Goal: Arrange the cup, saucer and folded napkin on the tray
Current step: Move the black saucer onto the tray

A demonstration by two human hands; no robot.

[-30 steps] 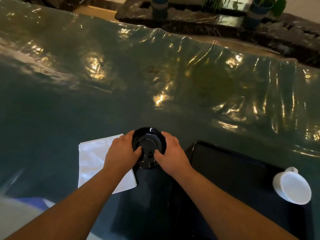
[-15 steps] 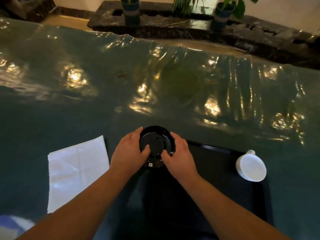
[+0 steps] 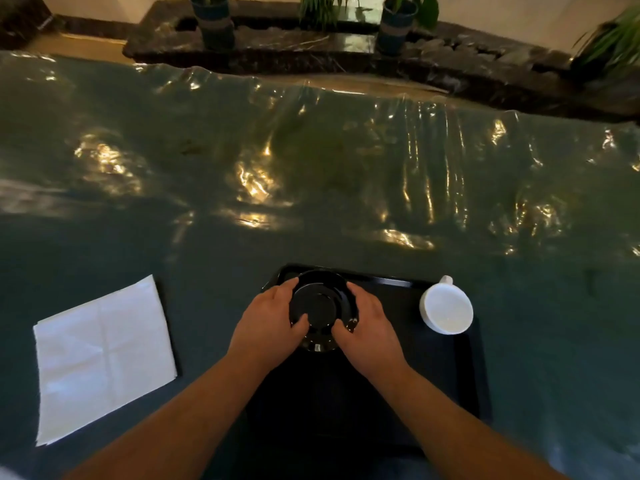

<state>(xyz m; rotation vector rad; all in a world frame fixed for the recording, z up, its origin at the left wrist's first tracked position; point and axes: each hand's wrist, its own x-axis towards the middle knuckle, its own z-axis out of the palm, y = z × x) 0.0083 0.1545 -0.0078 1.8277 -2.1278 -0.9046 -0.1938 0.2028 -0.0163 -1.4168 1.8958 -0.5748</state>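
Note:
A black saucer is over the far left part of the black tray. My left hand grips its left rim and my right hand grips its right rim. Whether the saucer rests on the tray or hovers just above it, I cannot tell. A white cup sits at the tray's far right edge, its handle pointing away from me. A white folded napkin lies flat on the table to the left, apart from the tray.
The table carries a dark green cloth under a shiny wrinkled plastic sheet. Beyond its far edge runs a dark stone ledge with potted plants.
Both hands have carried the saucer to the right, from beside the napkin to over the tray's far left part. The napkin and cup stay where they were.

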